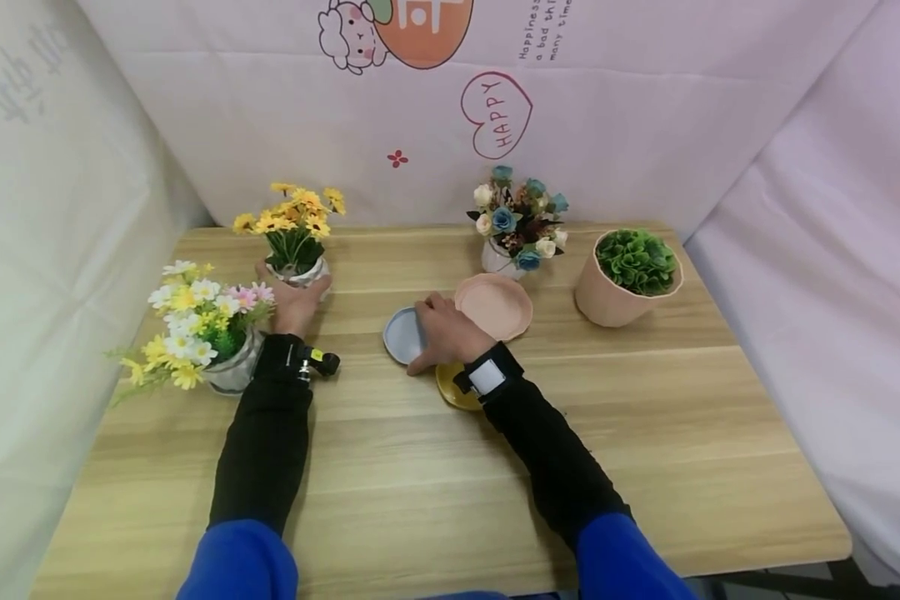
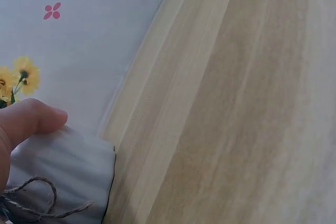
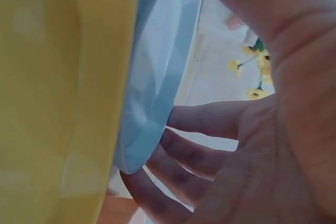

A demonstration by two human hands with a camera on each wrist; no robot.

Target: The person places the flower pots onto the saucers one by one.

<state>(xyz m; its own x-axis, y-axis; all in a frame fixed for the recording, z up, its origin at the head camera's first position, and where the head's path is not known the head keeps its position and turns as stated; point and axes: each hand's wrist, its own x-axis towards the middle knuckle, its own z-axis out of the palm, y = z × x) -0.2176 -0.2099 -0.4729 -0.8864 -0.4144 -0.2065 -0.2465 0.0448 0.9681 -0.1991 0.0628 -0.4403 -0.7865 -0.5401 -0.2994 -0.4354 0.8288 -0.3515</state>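
Note:
At the back left, my left hand (image 1: pixel 297 304) grips a pot of yellow flowers (image 1: pixel 292 218). Its thumb lies over the pot's pale, string-tied cover (image 2: pixel 63 166) in the left wrist view. My right hand (image 1: pixel 450 333) holds a small light-blue plate (image 1: pixel 401 335) by its rim, thumb on the near side and fingers on the far side. Fingertips show along the blue rim (image 3: pixel 160 114) in the right wrist view. A yellow plate (image 1: pixel 456 390) lies partly under the right wrist, and a pink scalloped plate (image 1: pixel 493 305) sits just beyond that hand.
A pot of white, yellow and pink flowers (image 1: pixel 195 321) stands beside the left forearm. Blue and cream roses (image 1: pixel 517 218) in a white pot stand behind the pink plate. Farther right is a pink pot (image 1: pixel 607 296) with a green plant. White cloth (image 1: pixel 270 125) hangs behind the wooden table (image 1: pixel 667 450).

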